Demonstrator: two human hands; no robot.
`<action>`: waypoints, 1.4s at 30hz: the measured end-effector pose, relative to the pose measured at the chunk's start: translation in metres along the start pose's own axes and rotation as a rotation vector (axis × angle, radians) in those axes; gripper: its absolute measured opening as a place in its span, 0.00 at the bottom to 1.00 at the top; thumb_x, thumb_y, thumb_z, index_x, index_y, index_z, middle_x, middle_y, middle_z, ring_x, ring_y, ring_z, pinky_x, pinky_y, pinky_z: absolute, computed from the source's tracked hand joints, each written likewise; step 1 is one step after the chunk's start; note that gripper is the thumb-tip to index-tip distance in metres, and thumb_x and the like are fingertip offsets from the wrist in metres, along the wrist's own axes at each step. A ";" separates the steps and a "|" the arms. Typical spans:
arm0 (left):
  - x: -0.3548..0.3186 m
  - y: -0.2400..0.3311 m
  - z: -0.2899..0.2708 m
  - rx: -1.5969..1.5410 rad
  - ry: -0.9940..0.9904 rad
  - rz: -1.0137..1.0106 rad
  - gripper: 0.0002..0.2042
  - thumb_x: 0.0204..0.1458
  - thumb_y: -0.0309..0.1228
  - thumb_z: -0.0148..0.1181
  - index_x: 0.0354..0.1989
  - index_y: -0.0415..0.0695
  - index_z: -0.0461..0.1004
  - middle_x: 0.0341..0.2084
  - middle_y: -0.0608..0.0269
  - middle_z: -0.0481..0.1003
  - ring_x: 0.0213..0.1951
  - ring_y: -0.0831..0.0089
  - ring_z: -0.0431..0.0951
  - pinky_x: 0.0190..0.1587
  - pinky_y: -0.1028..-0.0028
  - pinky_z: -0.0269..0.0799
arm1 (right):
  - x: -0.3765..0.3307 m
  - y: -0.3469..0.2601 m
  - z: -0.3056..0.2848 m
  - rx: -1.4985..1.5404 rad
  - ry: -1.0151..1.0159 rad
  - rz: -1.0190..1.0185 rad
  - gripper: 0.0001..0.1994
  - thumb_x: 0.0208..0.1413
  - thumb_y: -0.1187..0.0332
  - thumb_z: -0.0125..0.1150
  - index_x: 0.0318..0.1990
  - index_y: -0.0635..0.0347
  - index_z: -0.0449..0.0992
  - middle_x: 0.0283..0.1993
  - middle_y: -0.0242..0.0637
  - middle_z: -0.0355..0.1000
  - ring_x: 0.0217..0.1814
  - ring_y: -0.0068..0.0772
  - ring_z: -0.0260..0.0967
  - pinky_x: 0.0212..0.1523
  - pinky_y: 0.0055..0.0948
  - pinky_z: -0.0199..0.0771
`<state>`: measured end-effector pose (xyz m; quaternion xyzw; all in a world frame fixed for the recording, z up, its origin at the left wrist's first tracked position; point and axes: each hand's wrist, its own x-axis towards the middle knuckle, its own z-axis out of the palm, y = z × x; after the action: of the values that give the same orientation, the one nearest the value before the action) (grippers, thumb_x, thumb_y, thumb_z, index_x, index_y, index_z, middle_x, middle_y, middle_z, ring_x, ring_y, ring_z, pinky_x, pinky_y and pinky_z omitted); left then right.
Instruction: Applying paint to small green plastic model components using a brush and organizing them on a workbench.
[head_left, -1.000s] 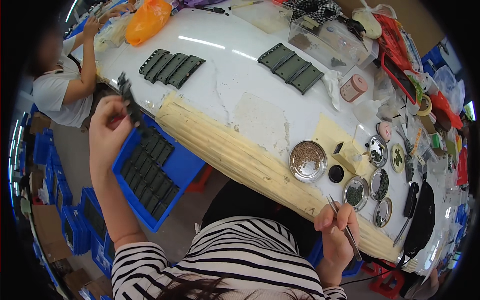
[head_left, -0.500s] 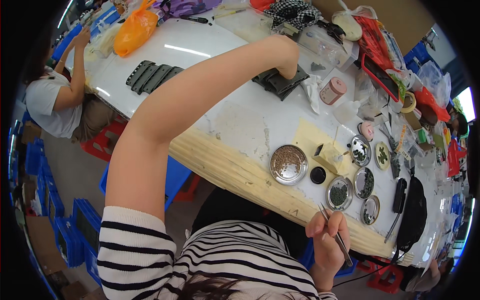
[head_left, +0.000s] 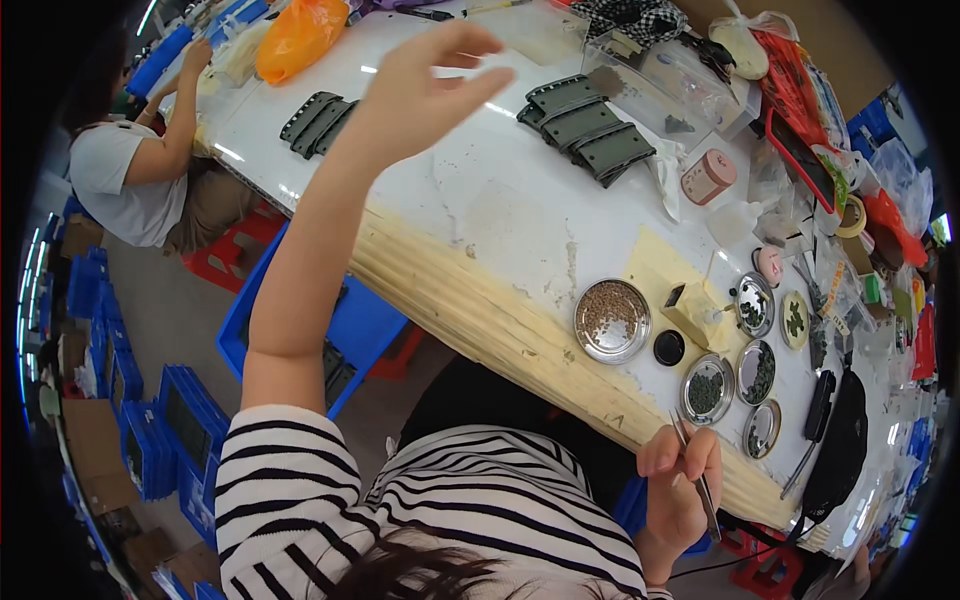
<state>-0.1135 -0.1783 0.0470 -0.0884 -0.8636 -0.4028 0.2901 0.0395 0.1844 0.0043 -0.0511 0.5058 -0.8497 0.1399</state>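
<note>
Left hand [head_left: 420, 98] withdrawn from dark-green, oblong parts [head_left: 588, 127].

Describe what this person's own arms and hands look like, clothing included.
The left sleeve is white with dark stripes, looks knitted, and ends above the elbow, leaving the forearm uncovered. Of the right sleeve, only a striped sliver shows at the lower edge. The left hand and right hand are both bare, without gloves.

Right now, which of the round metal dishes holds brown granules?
The leftmost dish, beside the small round black container. Its granules are brown; the contents of the other metal dishes look green or dark.
</note>
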 end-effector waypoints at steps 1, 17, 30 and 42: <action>-0.026 -0.013 -0.026 -0.033 0.242 -0.003 0.12 0.52 0.28 0.62 0.42 0.37 0.72 0.39 0.60 0.75 0.42 0.74 0.75 0.42 0.75 0.74 | -0.001 0.001 -0.001 -0.001 0.006 -0.010 0.13 0.47 0.71 0.61 0.29 0.53 0.58 0.30 0.38 0.63 0.32 0.29 0.58 0.35 0.27 0.61; -0.389 -0.280 -0.129 0.632 -0.349 -0.775 0.16 0.39 0.36 0.66 0.35 0.41 0.70 0.40 0.46 0.69 0.43 0.45 0.72 0.49 0.58 0.69 | 0.000 0.000 0.012 0.050 -0.200 -0.029 0.18 0.45 0.59 0.71 0.29 0.50 0.63 0.30 0.37 0.65 0.30 0.29 0.60 0.30 0.28 0.60; -0.361 -0.246 -0.076 0.963 -0.418 -0.688 0.13 0.46 0.37 0.61 0.31 0.39 0.75 0.36 0.46 0.71 0.41 0.50 0.74 0.42 0.59 0.74 | 0.003 0.003 0.018 0.013 -0.179 -0.035 0.19 0.46 0.57 0.70 0.28 0.51 0.62 0.30 0.38 0.64 0.29 0.28 0.58 0.30 0.26 0.59; -0.388 -0.179 -0.107 0.799 0.319 -0.854 0.17 0.59 0.38 0.51 0.25 0.36 0.68 0.29 0.48 0.69 0.32 0.52 0.70 0.36 0.59 0.64 | 0.003 0.001 0.006 0.044 -0.142 -0.017 0.19 0.46 0.57 0.71 0.28 0.51 0.63 0.30 0.38 0.65 0.31 0.29 0.59 0.33 0.26 0.60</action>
<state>0.1799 -0.3450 -0.2359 0.4435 -0.8528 -0.1365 0.2394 0.0377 0.1782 0.0062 -0.1128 0.4753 -0.8560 0.1692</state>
